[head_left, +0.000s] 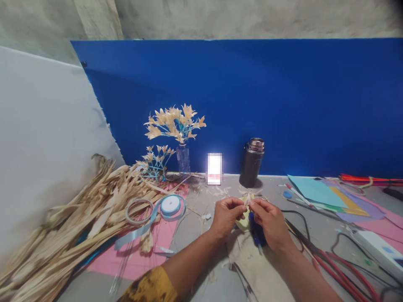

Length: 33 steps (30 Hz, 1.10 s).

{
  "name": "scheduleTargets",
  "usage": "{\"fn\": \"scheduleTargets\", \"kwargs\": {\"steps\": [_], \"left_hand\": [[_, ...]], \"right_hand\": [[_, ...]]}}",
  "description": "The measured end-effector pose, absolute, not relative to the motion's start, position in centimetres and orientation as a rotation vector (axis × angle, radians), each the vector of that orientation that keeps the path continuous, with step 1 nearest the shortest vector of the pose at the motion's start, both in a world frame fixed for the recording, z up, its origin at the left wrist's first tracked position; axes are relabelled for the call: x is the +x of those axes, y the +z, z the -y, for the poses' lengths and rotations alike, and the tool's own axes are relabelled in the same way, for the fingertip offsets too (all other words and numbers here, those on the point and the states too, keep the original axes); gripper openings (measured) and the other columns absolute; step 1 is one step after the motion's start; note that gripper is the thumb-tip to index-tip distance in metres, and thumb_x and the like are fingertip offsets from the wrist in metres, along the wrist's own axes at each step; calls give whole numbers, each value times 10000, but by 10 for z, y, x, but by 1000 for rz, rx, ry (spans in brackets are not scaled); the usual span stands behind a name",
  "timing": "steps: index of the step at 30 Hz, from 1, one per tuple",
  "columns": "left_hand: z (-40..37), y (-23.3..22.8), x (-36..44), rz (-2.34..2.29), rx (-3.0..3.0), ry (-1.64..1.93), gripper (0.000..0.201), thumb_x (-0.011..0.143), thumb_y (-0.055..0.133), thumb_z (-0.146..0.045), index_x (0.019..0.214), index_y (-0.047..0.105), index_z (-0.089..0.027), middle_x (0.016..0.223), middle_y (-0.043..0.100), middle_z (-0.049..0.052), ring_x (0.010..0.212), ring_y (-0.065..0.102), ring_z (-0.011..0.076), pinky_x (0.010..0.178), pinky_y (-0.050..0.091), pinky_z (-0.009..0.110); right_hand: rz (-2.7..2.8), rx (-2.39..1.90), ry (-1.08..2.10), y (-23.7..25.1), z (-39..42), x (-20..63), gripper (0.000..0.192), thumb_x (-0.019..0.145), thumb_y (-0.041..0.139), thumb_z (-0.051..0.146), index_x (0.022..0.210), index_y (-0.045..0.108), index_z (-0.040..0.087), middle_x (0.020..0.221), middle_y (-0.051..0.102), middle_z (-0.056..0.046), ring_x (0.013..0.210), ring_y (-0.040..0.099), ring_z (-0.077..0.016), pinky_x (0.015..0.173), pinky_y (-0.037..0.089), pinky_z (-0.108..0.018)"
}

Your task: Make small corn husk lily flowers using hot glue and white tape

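Observation:
My left hand (227, 214) and my right hand (270, 221) meet over the middle of the table, fingertips pinched together on a small pale strip of dried husk (248, 199). A blue-handled tool (257, 235) lies under my right hand, beside a yellowish pad (242, 224). Which hand bears most of the grip is unclear.
A heap of dried husks (72, 226) fills the left side, with light-blue ribbon rolls (170, 205) on pink paper (157, 243). Husk flowers stand in a small glass bottle (183, 159) at the back, near a dark flask (252, 162). Coloured paper sheets (333, 197) and red cables (340, 268) lie right.

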<state>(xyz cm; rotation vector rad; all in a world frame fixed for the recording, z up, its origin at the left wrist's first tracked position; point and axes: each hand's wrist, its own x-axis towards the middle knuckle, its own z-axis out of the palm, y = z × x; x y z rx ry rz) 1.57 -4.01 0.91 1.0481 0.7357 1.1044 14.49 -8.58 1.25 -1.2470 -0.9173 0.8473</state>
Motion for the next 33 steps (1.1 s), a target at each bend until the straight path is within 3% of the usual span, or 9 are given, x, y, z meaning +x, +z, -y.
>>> {"fn": "scheduleTargets", "kwargs": {"steps": [10,15,22,29,33], "left_hand": [[32,-1,13,-721,1183,1039,163,638,795,-275,710,735,-142,586,643,0,532,552,105,578,408,247],[30,-1,11,-683,1241,1003,159,622,799,-274,672,725,-142,572,631,-4,531,530,101,580,402,249],[29,7,5,-670,1320,987,124,601,816,-239,652,742,-154,575,641,-2,557,535,114,584,416,252],[29,14,4,-704,1236,1013,215,583,854,-311,655,734,-148,526,619,-4,491,521,105,542,399,245],[30,22,-11,-741,1221,1034,231,583,862,-317,669,738,-142,521,622,-3,479,533,103,530,392,238]], "right_hand": [[928,-1233,870,18,86,149,460,727,777,627,674,691,179,596,469,31,525,340,-98,443,267,-218],[907,-1263,846,18,86,149,430,677,821,581,660,671,178,523,395,65,478,289,-84,418,212,-218],[852,-1276,843,16,86,146,409,676,821,538,611,622,187,519,397,67,472,302,-80,409,231,-207],[801,-1251,828,25,85,148,525,648,783,678,721,692,166,517,387,80,428,270,-68,385,185,-213],[819,-1270,797,27,85,151,520,643,788,674,692,690,166,501,395,77,407,271,-65,379,176,-219]]}}
